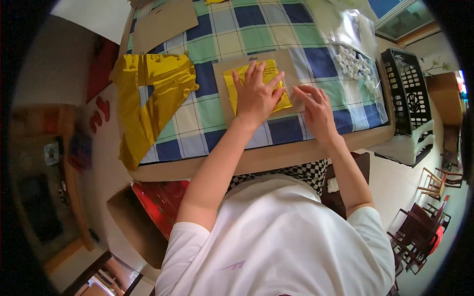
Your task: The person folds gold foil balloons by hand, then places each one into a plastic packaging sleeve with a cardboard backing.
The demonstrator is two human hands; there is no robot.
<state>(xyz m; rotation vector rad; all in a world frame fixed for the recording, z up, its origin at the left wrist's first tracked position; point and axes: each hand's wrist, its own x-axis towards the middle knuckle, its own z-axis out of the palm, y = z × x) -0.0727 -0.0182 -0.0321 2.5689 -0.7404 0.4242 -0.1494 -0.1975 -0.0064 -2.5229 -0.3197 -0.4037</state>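
My left hand lies flat with fingers spread, pressing on a folded gold foil sheet with dark print. Under that foil is a brown cardboard backing card with a hang hole at its far edge. Just right of the card my right hand is closed, its thumb and index finger together; whatever is between them is too small to make out. Clear film seems to stretch over the card toward that hand. To the left, a large gold foil balloon, flat and uninflated, hangs over the table's near-left edge.
A checked cloth covers the table. Brown card sheets lie at the far left. Clear plastic bags and small white pieces are on the right. Beyond the right edge stands a black crate; an open cardboard box sits below left.
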